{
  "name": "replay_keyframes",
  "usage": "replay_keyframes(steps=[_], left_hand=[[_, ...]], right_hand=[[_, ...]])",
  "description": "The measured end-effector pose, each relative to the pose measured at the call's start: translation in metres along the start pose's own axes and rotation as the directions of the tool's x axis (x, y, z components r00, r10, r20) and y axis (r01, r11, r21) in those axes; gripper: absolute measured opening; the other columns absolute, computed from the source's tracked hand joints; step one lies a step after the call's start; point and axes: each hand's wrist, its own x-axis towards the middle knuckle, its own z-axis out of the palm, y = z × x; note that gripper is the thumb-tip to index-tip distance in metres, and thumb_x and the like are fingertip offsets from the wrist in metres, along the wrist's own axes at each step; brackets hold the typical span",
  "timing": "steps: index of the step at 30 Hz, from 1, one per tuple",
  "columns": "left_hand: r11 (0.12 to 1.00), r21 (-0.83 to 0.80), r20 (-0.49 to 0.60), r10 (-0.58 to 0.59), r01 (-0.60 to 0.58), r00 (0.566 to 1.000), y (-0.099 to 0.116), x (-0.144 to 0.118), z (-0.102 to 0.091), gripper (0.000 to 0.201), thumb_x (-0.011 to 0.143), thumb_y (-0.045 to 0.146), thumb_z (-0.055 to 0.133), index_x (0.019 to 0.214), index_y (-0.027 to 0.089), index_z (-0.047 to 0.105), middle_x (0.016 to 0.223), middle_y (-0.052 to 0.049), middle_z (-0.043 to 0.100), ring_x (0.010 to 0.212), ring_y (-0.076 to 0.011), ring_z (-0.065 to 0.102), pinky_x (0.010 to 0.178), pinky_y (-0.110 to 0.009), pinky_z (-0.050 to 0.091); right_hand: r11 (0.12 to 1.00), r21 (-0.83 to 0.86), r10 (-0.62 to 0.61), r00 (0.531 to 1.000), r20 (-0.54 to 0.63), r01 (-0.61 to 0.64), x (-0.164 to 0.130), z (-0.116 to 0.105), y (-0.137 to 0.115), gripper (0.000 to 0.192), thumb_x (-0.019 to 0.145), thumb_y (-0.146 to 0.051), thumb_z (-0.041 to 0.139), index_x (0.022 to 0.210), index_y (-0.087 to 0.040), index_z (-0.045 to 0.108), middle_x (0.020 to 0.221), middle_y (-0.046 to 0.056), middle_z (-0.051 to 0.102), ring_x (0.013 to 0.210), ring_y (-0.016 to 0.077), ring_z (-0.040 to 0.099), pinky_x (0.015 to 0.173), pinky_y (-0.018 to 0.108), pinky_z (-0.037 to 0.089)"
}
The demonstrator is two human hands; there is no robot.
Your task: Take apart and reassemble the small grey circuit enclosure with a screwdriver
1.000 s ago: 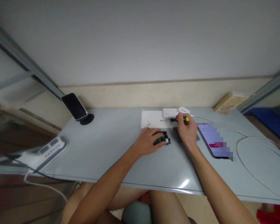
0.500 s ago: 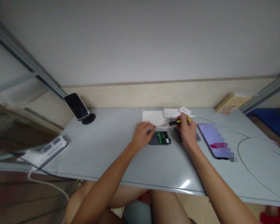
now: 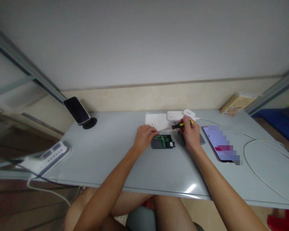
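My right hand [image 3: 192, 133] is closed around the black and yellow handle of a screwdriver [image 3: 177, 126], whose thin shaft points left. At the tip of that shaft, the thumb and fingers of my left hand [image 3: 144, 137] are pinched together; what lies between them is too small to make out. Just below the shaft, a dark case with a green circuit board [image 3: 163, 141] lies flat on the table, right beside my left fingertips. Under my right hand is a dark grey flat piece [image 3: 202, 140], mostly covered by the hand.
Behind my hands lie a white sheet [image 3: 155, 120] and a white box-shaped device [image 3: 174, 115]. A lit phone [image 3: 218, 144] and a looping white cable [image 3: 246, 160] are to the right. A phone on a stand [image 3: 76, 110] and a power strip [image 3: 50, 157] are at left.
My left hand has drawn slightly away from the circuit board, so more of its left end shows. The screwdriver remains in my right hand, and the whole view has shifted a little.
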Motion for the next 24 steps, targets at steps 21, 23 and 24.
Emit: replay_keyframes(steps=[21,23,24], left_hand=[[0.997,-0.058,-0.012,-0.059,0.058,0.998,-0.0060,0.0016,-0.0088,0.052,0.110,0.036,0.027,0.090,0.018,0.072,0.089,-0.006,0.072,0.086,-0.0190,0.067,0.085,-0.035,0.050],[0.996,-0.067,0.051,-0.054,0.057,0.997,-0.0060,0.0018,-0.0086,0.053,0.110,0.038,0.027,0.086,0.019,0.071,0.085,-0.006,0.071,0.083,-0.0186,0.067,0.084,-0.034,0.051],[0.997,-0.066,0.080,-0.045,0.050,0.996,-0.0058,0.0018,-0.0084,0.054,0.110,0.038,0.027,0.085,0.019,0.071,0.084,-0.006,0.071,0.082,-0.0187,0.067,0.084,-0.034,0.052]], right_hand=[[0.972,-0.179,-0.139,0.985,0.101,0.155,-0.0062,0.0027,-0.0049,0.046,0.087,-0.066,0.057,0.073,-0.023,0.055,0.063,-0.003,0.052,0.060,0.0147,0.047,0.058,0.027,0.039],[0.964,-0.206,-0.146,0.983,0.112,0.167,-0.0070,0.0029,-0.0048,0.046,0.087,-0.066,0.057,0.073,-0.023,0.054,0.062,-0.004,0.051,0.059,0.0147,0.046,0.058,0.027,0.038],[0.962,-0.214,-0.147,0.982,0.117,0.170,-0.0072,0.0029,-0.0047,0.045,0.087,-0.066,0.057,0.073,-0.023,0.054,0.061,-0.004,0.050,0.059,0.0146,0.045,0.057,0.027,0.037]])
